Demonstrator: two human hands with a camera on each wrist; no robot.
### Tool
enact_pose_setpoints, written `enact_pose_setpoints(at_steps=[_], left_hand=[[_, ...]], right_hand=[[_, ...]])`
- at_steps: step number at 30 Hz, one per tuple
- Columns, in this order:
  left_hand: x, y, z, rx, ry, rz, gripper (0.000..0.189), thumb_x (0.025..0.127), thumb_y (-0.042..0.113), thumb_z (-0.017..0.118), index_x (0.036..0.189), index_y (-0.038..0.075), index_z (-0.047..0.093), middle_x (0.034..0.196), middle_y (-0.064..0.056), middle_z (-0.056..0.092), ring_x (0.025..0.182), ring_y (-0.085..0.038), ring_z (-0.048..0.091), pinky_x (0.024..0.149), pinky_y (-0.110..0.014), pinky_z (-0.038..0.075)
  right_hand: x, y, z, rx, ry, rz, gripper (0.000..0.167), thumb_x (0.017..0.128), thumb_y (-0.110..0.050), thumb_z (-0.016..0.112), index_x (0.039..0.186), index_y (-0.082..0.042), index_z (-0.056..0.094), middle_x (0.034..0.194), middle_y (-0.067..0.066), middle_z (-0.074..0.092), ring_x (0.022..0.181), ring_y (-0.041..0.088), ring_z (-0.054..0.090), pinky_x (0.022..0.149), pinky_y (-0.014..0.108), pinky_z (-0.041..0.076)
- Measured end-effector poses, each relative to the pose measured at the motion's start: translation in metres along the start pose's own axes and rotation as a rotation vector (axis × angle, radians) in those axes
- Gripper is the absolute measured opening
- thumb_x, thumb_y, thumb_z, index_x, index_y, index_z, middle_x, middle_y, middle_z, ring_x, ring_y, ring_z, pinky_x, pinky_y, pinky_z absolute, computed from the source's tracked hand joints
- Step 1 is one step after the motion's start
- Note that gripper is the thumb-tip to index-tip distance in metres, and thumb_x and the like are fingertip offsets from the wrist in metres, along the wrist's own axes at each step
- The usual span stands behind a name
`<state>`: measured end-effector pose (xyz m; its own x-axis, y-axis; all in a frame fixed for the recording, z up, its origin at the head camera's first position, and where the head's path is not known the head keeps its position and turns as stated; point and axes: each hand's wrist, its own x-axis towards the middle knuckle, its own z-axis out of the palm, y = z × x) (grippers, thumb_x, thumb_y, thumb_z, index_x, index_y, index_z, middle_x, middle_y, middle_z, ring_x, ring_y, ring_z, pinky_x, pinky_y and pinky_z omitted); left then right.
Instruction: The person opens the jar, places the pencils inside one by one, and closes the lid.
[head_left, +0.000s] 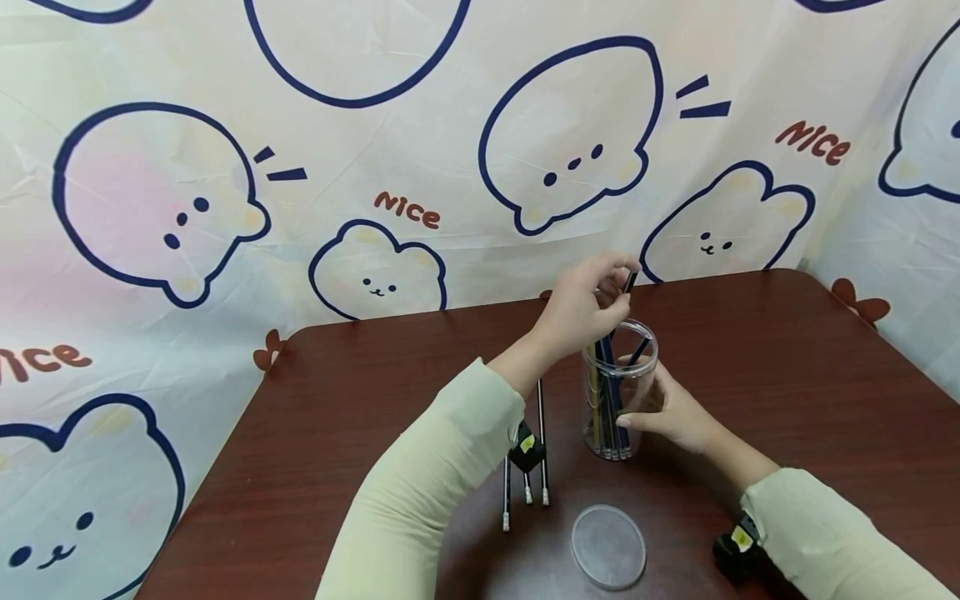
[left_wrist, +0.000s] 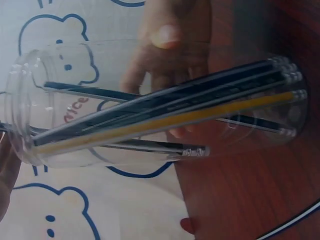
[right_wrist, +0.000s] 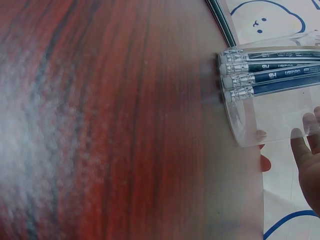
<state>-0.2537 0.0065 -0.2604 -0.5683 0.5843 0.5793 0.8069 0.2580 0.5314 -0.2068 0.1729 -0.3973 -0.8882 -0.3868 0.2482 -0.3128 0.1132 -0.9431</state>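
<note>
A clear plastic jar (head_left: 636,392) stands upright on the table, uncovered, holding several pencils (head_left: 606,400) with their eraser ends at the bottom. One of them is yellow; the others are dark. My right hand (head_left: 678,412) holds the jar from the right, thumb in front and fingers behind. Above the rim, my left hand (head_left: 581,308) pinches a dark pencil (head_left: 632,281) near its upper end. Through the jar wall in the left wrist view, that pencil's eraser end (left_wrist: 195,151) hangs inside, above the bottom.
Several dark pencils (head_left: 542,433) lie on the brown table (head_left: 360,433) left of the jar, partly under my left forearm. A round translucent lid (head_left: 609,547) lies flat in front of the jar. Behind the table hangs a cloth (head_left: 375,150) printed with bears.
</note>
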Motion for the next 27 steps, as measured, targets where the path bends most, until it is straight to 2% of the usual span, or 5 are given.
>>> enact_pose_setpoints(at_steps=[5,11,16,24,27], left_hand=[[-0.007,-0.005,0.002,-0.006,-0.029,-0.009,0.029,0.079,0.0,0.055,0.107,0.005,0.05,0.085,-0.004,0.051,0.072,-0.008,0.052,0.064,-0.013,0.042],[-0.011,-0.008,0.004,0.011,-0.038,-0.003,0.026,0.079,0.001,0.055,0.105,0.006,0.051,0.084,-0.002,0.052,0.071,-0.006,0.051,0.063,-0.013,0.042],[-0.013,-0.01,0.004,0.059,-0.069,-0.046,0.023,0.08,0.004,0.055,0.103,0.007,0.054,0.089,-0.002,0.055,0.077,-0.008,0.052,0.065,-0.013,0.041],[-0.017,-0.013,0.005,0.128,-0.108,-0.041,0.019,0.081,0.006,0.056,0.1,0.008,0.058,0.088,0.002,0.056,0.079,-0.005,0.049,0.071,-0.011,0.038],[-0.017,-0.013,0.003,0.181,-0.132,-0.038,0.017,0.081,0.008,0.057,0.098,0.01,0.06,0.089,0.003,0.056,0.08,-0.005,0.047,0.071,-0.011,0.037]], right_hand=[[-0.001,-0.002,0.001,0.016,-0.007,-0.01,0.067,0.075,0.001,0.063,0.128,-0.004,0.022,0.119,0.021,0.039,0.103,0.025,0.046,0.079,0.027,0.042],[-0.002,-0.002,0.001,0.012,-0.004,0.0,0.069,0.075,0.0,0.064,0.129,-0.002,0.02,0.118,0.021,0.039,0.102,0.023,0.046,0.078,0.028,0.042],[-0.003,-0.002,0.0,0.017,-0.005,0.003,0.069,0.076,-0.001,0.063,0.129,-0.004,0.02,0.12,0.021,0.037,0.104,0.021,0.045,0.079,0.028,0.042],[-0.001,0.0,0.001,0.02,0.005,-0.01,0.069,0.075,0.0,0.064,0.129,-0.005,0.021,0.122,0.02,0.036,0.106,0.021,0.043,0.08,0.025,0.041],[0.0,0.0,0.002,0.022,0.0,-0.011,0.069,0.075,0.001,0.063,0.129,-0.007,0.022,0.122,0.02,0.036,0.107,0.022,0.043,0.08,0.025,0.041]])
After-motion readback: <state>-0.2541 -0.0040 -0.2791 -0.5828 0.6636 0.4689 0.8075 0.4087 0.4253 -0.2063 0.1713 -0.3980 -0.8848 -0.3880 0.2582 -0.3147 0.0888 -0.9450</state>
